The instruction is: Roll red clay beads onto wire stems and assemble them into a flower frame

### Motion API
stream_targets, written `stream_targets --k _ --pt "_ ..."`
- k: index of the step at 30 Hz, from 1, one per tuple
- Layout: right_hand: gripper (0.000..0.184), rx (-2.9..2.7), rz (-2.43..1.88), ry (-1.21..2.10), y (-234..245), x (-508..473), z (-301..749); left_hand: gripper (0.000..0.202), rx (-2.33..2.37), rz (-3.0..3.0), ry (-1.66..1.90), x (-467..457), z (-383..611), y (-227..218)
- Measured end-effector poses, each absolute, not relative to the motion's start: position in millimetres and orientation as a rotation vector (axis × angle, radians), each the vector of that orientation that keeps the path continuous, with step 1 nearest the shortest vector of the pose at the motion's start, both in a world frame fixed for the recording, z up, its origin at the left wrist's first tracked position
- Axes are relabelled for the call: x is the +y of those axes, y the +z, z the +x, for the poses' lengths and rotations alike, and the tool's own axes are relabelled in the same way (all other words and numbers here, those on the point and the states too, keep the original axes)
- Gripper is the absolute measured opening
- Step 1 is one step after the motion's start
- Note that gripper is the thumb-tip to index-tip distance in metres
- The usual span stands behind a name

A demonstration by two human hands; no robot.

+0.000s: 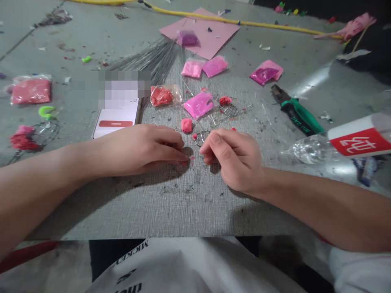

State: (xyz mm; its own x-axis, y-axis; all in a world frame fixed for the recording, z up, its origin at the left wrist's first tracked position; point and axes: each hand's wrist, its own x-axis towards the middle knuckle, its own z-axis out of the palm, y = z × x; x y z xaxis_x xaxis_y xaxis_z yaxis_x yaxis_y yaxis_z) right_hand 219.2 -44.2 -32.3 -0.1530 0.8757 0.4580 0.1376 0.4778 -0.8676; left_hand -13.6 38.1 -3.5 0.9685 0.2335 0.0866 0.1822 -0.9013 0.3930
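My left hand (149,148) rests on the grey table with its fingers together. Under its fingertips shows a small bit of red clay (184,162). Across a narrow gap, my right hand (238,158) is curled closed, thumb against the bent forefinger; what it holds, if anything, is hidden. Just behind the right fingers lies a bent wire frame (200,138) with red bits on it, partly covered by the hand. A squarish lump of coral-pink clay (186,125) sits between and beyond the hands. Another wire frame (230,110) carries a red clay piece (225,100).
A phone (117,110) lies beyond my left forearm. Bagged clay, including a bright pink pack (199,105) and a red pack (161,96), lies ahead, near a bundle of thin wires (149,61). Green-handled pliers (301,116) and a plastic bottle (351,138) lie right.
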Motion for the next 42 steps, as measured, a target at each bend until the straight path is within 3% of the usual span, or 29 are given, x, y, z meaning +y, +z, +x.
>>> stream_targets --k 7,10,14,22,26,34,42 --pt "0.035 -1.615 -0.92 0.807 -34.6 -42.9 218.4 0.031 0.568 2.788 0.671 47.1 -8.2 -14.6" --pt "0.033 -1.657 -0.918 0.796 -34.9 -42.7 217.8 0.039 0.647 2.846 0.619 51.7 -1.4 -24.3" --pt "0.031 -1.694 -0.926 0.77 -35.0 -43.7 218.2 0.026 0.722 2.837 0.688 53.6 2.7 -30.2" --pt "0.018 -1.747 -0.915 0.646 -30.5 -43.8 218.8 0.022 0.857 2.084 0.861 28.2 -1.3 -11.4" --pt "0.004 -1.79 -0.877 0.516 -30.4 -43.8 218.2 0.015 0.738 1.695 0.763 12.4 2.7 -4.3" --pt "0.026 -1.828 -0.858 0.506 -35.1 -43.5 215.4 0.024 0.644 1.617 0.731 15.1 1.8 -10.6" --pt "0.011 -1.859 -0.913 0.464 -31.1 -40.2 216.7 0.018 0.644 1.735 0.655 17.0 1.6 -5.0"
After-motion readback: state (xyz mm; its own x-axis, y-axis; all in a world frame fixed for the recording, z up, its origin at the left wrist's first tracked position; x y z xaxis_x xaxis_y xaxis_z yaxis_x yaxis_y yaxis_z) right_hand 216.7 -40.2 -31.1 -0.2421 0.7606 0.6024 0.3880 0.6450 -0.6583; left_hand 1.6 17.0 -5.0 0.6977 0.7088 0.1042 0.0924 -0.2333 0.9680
